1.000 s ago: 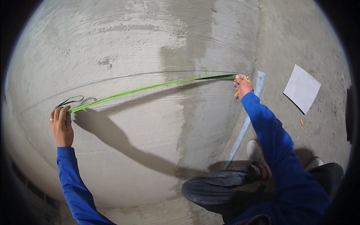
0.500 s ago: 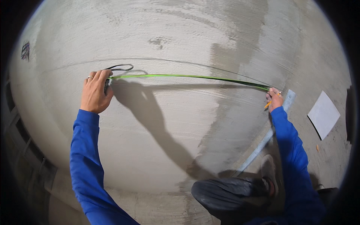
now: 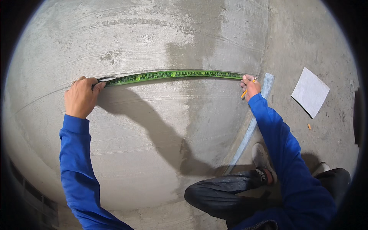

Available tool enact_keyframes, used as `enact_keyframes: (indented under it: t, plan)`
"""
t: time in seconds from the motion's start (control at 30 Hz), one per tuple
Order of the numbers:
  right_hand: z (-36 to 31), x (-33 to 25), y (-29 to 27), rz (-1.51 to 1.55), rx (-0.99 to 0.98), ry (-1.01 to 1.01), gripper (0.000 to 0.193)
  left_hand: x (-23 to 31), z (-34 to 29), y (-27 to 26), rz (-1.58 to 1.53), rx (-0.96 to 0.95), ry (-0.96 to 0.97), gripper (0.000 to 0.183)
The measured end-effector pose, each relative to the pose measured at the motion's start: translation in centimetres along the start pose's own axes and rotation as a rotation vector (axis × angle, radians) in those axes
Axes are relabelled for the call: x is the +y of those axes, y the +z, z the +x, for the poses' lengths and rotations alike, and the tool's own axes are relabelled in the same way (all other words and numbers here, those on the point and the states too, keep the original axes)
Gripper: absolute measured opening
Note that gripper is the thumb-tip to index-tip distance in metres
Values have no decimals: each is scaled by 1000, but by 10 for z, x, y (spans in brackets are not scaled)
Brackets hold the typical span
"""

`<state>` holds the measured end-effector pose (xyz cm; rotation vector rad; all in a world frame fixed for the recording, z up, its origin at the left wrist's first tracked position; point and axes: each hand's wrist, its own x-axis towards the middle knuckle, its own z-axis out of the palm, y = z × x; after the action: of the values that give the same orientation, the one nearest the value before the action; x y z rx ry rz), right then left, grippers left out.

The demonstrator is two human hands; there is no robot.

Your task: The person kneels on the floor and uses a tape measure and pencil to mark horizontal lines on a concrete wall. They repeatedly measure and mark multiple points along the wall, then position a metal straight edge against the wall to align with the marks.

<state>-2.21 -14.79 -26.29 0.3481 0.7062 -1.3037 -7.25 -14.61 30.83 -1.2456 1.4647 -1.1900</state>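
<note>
A bright green tape measure blade (image 3: 172,74) with dark markings stretches between my hands across a grey plastered wall (image 3: 142,111). At its left end my left hand (image 3: 80,99) is closed around the tape measure; the case is mostly hidden behind the fingers, and a dark strap (image 3: 106,79) shows beside the thumb. My right hand (image 3: 251,88) pinches the blade's other end, near the wall's foot. An orange pencil (image 3: 243,94) also sits in that hand's fingers. Along the blade's upper edge runs a thin dark line (image 3: 46,94), which continues left past my left hand.
A long pale metal strip (image 3: 245,140) lies slanting by the wall's foot, beneath my right forearm. Farther right on the concrete floor (image 3: 291,42) are a white square tile (image 3: 310,92) and a small orange piece (image 3: 309,126). My bent leg (image 3: 222,191) and shoe (image 3: 261,158) are below.
The blade has turned from nearly edge-on to showing its marked face, and both hands have brought it up to the dark line. The whole view has shifted too.
</note>
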Motion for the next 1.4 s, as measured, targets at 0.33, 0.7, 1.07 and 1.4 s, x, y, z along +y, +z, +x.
enact_keyframes:
  t: [0.33,0.7,1.07,1.4]
  plan:
    - [-8,-5,3,10,19,26,24,24,2,-16,234,63,-50,33]
    - [-10,-8,5,-50,22,53,23,25,-3,1,359,78,-60,38]
    - [-9,-10,4,-101,24,52,24,36,12,-8,230,-142,-102,42]
    - [-11,-10,3,-54,8,54,25,29,10,-3,159,-88,-37,43]
